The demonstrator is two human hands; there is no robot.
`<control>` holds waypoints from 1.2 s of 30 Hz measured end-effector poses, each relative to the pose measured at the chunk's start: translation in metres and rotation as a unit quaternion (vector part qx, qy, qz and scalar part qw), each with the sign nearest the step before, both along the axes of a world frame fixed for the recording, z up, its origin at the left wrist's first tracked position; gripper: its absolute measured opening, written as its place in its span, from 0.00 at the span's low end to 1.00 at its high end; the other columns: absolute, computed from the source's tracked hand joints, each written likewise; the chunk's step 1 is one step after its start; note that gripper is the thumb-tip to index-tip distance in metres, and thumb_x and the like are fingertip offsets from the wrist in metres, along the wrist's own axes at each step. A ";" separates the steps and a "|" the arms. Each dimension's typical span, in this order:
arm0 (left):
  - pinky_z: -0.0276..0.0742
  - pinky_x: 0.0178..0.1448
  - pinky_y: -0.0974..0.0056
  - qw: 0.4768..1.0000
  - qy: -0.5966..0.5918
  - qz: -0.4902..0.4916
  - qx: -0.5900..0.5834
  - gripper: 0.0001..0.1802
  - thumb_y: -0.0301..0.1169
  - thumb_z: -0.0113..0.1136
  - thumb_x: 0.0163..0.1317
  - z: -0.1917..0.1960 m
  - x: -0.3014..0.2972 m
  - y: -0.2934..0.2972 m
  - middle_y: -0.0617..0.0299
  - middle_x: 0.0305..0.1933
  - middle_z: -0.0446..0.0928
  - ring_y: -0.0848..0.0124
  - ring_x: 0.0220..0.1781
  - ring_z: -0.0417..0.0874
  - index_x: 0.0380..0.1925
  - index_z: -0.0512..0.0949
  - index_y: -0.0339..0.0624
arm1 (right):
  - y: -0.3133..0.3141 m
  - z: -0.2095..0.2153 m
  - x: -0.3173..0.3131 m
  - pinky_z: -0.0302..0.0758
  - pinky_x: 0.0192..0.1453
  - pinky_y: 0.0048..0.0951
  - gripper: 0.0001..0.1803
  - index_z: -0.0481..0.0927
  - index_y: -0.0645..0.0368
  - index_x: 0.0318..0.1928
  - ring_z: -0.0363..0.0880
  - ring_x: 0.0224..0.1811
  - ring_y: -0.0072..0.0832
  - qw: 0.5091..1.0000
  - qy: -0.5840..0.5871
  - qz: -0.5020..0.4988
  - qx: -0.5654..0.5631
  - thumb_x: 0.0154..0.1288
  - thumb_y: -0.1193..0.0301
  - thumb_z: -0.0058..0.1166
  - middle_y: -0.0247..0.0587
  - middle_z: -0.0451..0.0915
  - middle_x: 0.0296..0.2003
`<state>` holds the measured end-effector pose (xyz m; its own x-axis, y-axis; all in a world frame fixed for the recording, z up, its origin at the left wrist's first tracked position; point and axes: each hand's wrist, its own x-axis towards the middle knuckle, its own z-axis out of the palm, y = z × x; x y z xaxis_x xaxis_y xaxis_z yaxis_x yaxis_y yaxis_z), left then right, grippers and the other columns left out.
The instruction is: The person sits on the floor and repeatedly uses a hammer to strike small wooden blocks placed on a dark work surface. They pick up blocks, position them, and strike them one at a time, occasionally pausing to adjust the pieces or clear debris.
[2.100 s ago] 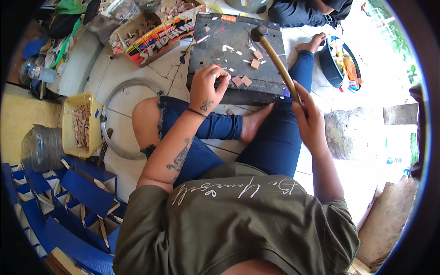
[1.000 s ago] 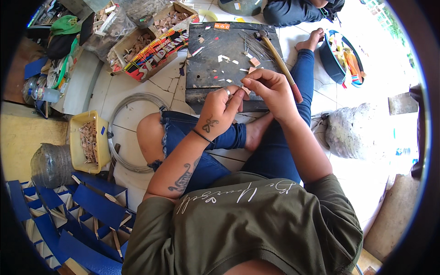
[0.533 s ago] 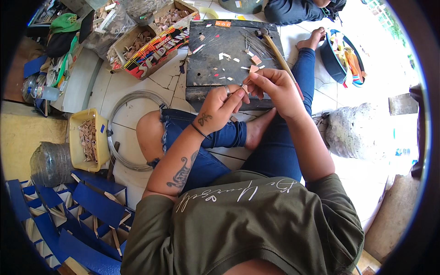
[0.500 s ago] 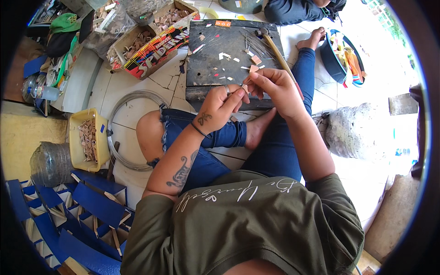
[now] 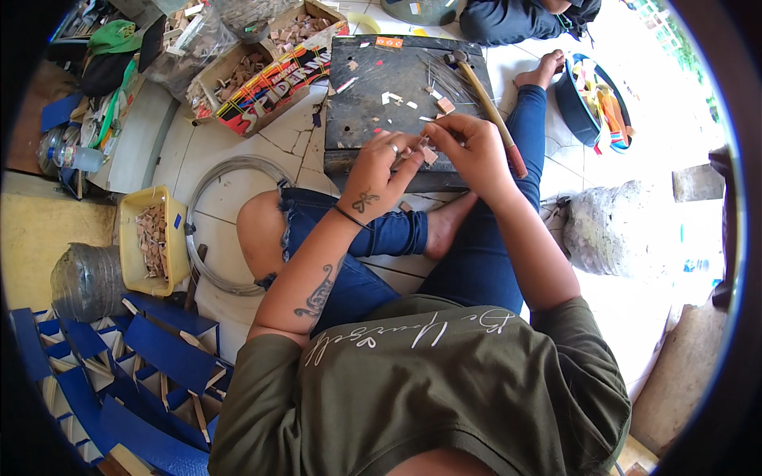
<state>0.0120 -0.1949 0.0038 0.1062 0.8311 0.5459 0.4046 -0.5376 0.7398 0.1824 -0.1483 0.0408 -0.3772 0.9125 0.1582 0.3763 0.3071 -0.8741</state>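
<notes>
My left hand (image 5: 385, 168) is closed in a pinch at a small light-brown wooden piece (image 5: 429, 155), which shows between my two hands. Close beside it, the thumb and fingers of my right hand (image 5: 470, 152) are pinched together; what they grip is too small to make out. Both hands are over the near edge of a dark, worn work block (image 5: 357, 99). On its top lie a small wooden block (image 5: 445, 105), thin metal wires (image 5: 448, 75) and white scraps (image 5: 386, 97). A hammer (image 5: 481, 91) with a wooden, red-ended handle rests along the right side.
A printed cardboard box (image 5: 274, 91) of wooden pieces stands at the far left. Nearer are a coil of wire (image 5: 194, 230) and a yellow bin (image 5: 181, 250) of wooden bits. Blue panels (image 5: 171, 349) lie at lower left. A dark tub (image 5: 570, 111) holds ribbons; another person's leg (image 5: 508, 20) is behind.
My hands have shifted slightly, the right one drawing a little left and down. The wooden piece now shows lower between them. Another piece that stood above my right fingertips no longer shows.
</notes>
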 end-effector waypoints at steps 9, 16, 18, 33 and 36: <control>0.68 0.53 0.57 0.988 0.126 0.081 0.028 0.06 0.30 0.66 0.55 -0.017 -0.020 0.007 0.65 0.31 0.79 0.62 0.40 0.79 0.32 0.81 0.45 | 0.006 -0.008 -0.019 0.76 0.37 0.30 0.07 0.84 0.64 0.37 0.81 0.30 0.34 0.975 -0.082 0.044 0.203 0.60 0.74 0.62 0.44 0.82 0.31; 0.69 0.51 0.56 0.991 0.097 0.094 0.013 0.05 0.30 0.66 0.56 -0.018 -0.020 0.005 0.64 0.30 0.79 0.61 0.38 0.79 0.30 0.79 0.44 | 0.005 -0.007 -0.023 0.78 0.40 0.35 0.06 0.84 0.62 0.36 0.82 0.33 0.41 0.949 -0.095 0.083 0.289 0.59 0.74 0.61 0.44 0.82 0.33; 0.70 0.49 0.56 0.991 0.092 0.094 0.013 0.05 0.30 0.66 0.56 -0.017 -0.019 0.006 0.62 0.30 0.79 0.60 0.38 0.79 0.29 0.80 0.42 | 0.003 -0.006 -0.025 0.78 0.42 0.35 0.06 0.84 0.62 0.36 0.82 0.34 0.41 0.946 -0.111 0.081 0.292 0.60 0.73 0.61 0.44 0.82 0.33; 0.72 0.32 0.61 0.995 0.006 0.092 0.023 0.04 0.26 0.64 0.60 -0.025 -0.015 0.007 0.58 0.27 0.75 0.62 0.27 0.77 0.28 0.80 0.39 | 0.021 -0.056 0.084 0.76 0.50 0.44 0.23 0.70 0.58 0.61 0.79 0.49 0.47 0.898 -0.360 -0.206 0.147 0.67 0.68 0.53 0.50 0.75 0.52; 0.73 0.33 0.60 0.995 0.013 0.097 0.027 0.04 0.26 0.64 0.60 -0.025 -0.014 0.007 0.57 0.27 0.75 0.60 0.27 0.77 0.28 0.79 0.38 | 0.019 -0.053 0.086 0.78 0.44 0.42 0.21 0.70 0.58 0.62 0.82 0.42 0.46 0.943 -0.242 -0.187 0.132 0.68 0.74 0.49 0.53 0.76 0.48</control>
